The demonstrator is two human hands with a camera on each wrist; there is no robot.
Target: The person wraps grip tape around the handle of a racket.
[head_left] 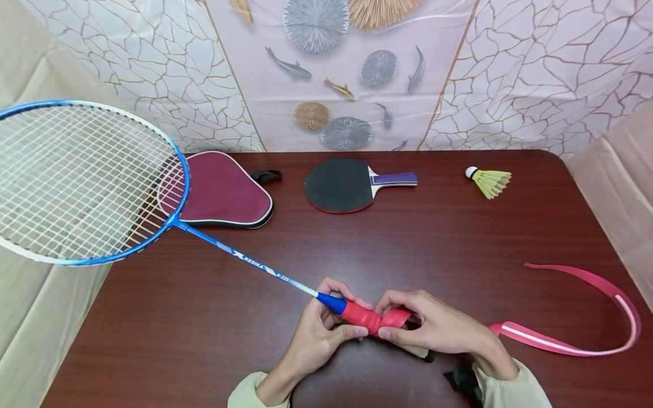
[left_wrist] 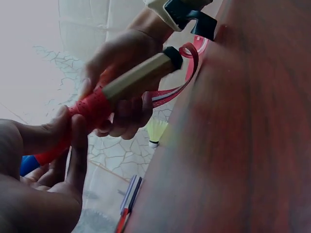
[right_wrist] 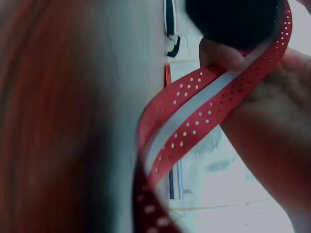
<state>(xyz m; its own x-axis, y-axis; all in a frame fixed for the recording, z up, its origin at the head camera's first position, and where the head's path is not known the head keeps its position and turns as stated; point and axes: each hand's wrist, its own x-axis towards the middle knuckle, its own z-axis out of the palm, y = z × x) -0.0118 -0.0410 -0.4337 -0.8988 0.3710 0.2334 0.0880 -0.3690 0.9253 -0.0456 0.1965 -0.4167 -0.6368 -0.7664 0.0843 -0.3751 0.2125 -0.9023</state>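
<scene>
A blue and white badminton racket (head_left: 252, 263) slants across the head view, strung head at upper left. Red perforated grip tape (head_left: 541, 341) is wound round the upper handle, its loose tail curving over the table at right. My left hand (head_left: 313, 337) holds the wrapped part beside the blue cone, thumb on the tape. My right hand (head_left: 441, 326) pinches the tape at the edge of the winding. Below it the wooden handle (left_wrist: 141, 77) is bare, ending in a black butt cap (left_wrist: 173, 57). In the right wrist view the tape (right_wrist: 189, 104) shows a white backing strip.
A maroon paddle case (head_left: 219, 190) lies at the back left, partly behind the racket strings. A black table tennis paddle (head_left: 339, 186) lies at the back middle. A yellow shuttlecock (head_left: 490, 181) sits at the back right. Patterned cloth hangs behind the table (head_left: 204, 317).
</scene>
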